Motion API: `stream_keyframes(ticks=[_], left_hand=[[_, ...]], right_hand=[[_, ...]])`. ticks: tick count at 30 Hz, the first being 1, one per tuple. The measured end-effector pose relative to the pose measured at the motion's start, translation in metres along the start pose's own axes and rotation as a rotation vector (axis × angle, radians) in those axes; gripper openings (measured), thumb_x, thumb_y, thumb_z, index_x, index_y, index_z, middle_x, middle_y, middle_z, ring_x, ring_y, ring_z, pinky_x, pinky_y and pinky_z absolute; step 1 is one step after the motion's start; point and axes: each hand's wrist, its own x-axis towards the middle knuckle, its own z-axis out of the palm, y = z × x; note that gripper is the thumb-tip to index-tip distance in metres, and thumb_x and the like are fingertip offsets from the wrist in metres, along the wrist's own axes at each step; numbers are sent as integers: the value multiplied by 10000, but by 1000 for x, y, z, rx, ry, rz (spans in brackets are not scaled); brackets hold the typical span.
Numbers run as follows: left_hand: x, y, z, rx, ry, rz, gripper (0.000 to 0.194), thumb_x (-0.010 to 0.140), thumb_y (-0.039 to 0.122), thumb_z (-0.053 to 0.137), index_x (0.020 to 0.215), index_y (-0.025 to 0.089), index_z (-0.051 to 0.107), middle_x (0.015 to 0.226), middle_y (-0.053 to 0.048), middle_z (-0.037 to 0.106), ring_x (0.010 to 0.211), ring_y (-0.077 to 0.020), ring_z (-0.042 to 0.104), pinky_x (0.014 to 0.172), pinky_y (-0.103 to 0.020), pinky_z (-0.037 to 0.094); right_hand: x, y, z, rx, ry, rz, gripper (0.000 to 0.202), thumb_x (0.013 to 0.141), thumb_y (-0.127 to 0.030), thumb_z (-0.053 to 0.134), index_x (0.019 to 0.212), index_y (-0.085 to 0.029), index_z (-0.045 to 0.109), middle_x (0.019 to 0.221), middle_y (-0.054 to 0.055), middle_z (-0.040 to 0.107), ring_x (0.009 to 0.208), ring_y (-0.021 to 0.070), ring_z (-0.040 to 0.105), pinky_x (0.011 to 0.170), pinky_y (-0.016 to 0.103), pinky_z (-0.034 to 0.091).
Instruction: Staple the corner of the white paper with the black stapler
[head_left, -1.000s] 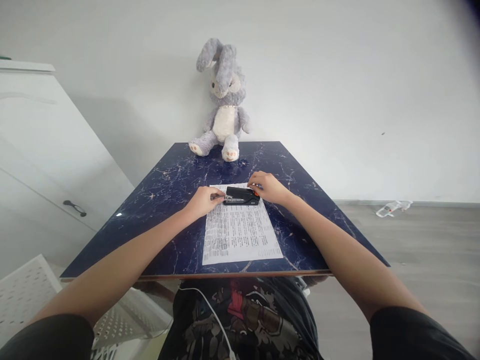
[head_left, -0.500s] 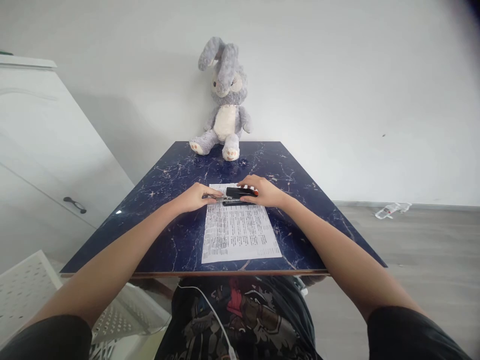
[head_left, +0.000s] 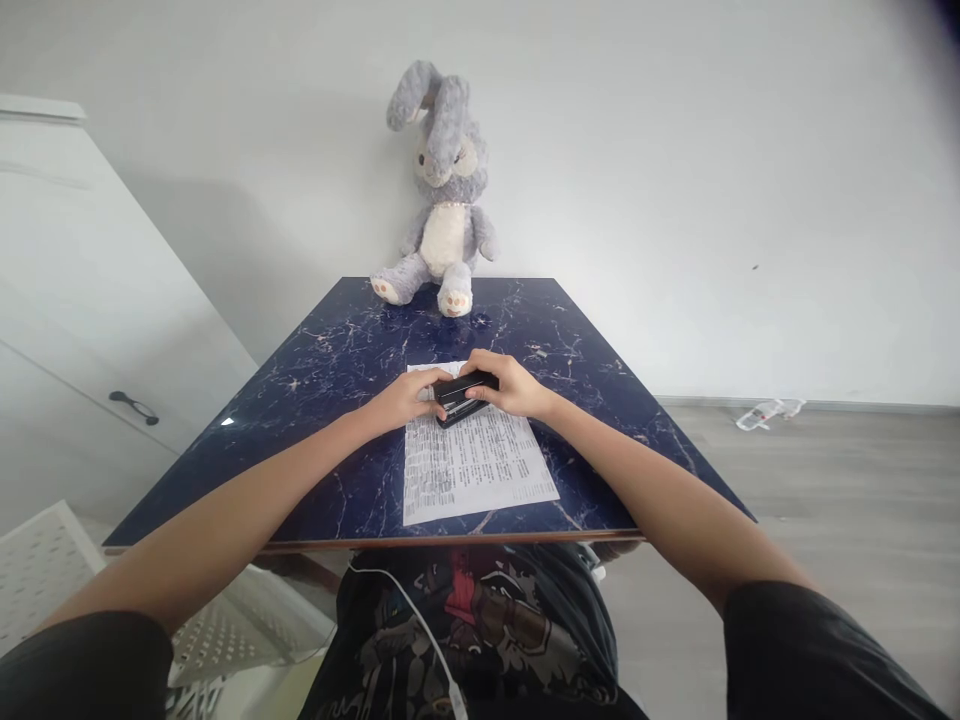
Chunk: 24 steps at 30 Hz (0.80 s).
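A black stapler (head_left: 457, 397) is held between my two hands, over the upper part of a printed sheet of paper (head_left: 480, 465). My left hand (head_left: 412, 397) grips its left end, with the thumb at the near lower side and the fingers over the far side. The stapler's right part is in my right hand (head_left: 506, 383), which curls around it from above and hides that end. It lies at a slant, left end nearer to me. The paper rests flat on the dark blue marbled table (head_left: 337, 360).
A grey plush rabbit (head_left: 446, 220) sits at the table's far edge against the wall. On the left stand a white cabinet (head_left: 90, 290) and a white perforated chair (head_left: 45, 575). Clear plastic packaging (head_left: 769, 413) lies on the floor to the right. A white cable (head_left: 420, 615) hangs before me.
The stapler has turned from level to slanted, and the metal part that stuck out at its left is now inside the black body. My left hand has moved from that part onto the stapler's end.
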Motion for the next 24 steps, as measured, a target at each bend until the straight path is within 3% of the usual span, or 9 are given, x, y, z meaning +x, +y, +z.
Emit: stream_keyframes(ticks=[3,7,9,11,14,19,24], left_hand=[[1,-5,-4,109,68,-40,541,834,459,832,1260,212,606,1205,-94,692,1109,-268,658,986,-399,502],[1,-11,-5,195,123,-54,591,904,457,766,1378,203,520,1325,-134,642,1268,-297,589,1077,-460,465],[2,-12,-3,173,125,-56,538,915,426,754,1355,195,548,1323,-134,650,1270,-292,597,1102,-474,460],[3,-11,-1,85,144,-67,458,930,408,730,1309,190,596,1318,-130,666,1251,-278,625,1102,-471,479],[3,-6,1,-176,151,-95,439,935,402,713,1310,187,638,1282,-121,715,1190,-255,689,1066,-448,537],[-1,1,-1,-414,158,-185,420,793,390,851,1133,158,773,1098,-112,798,1021,-271,768,994,-450,607],[-5,8,-3,-517,24,-199,481,766,398,883,1193,200,785,1097,-96,807,1037,-293,775,962,-471,630]], right_hand=[[-4,14,-15,-72,24,67,178,938,-340,670,1048,-201,656,982,79,666,905,243,617,837,380,492],[-21,46,-48,-225,308,322,174,860,-279,667,1009,-192,644,987,79,689,919,263,630,864,413,488],[-29,56,-60,-241,379,405,192,837,-298,676,990,-187,643,975,79,695,927,273,633,874,424,483],[-32,57,-62,-178,359,416,218,859,-341,674,1011,-187,650,976,72,703,931,268,637,870,414,484],[-24,42,-48,-21,264,350,254,911,-390,653,1065,-188,657,998,60,707,925,245,641,830,372,487],[-6,10,-22,75,135,263,236,938,-382,646,1057,-179,663,1000,76,696,902,232,629,783,354,478],[-8,9,-29,81,126,260,229,948,-373,636,1056,-173,665,1011,83,699,892,231,631,792,364,484]])
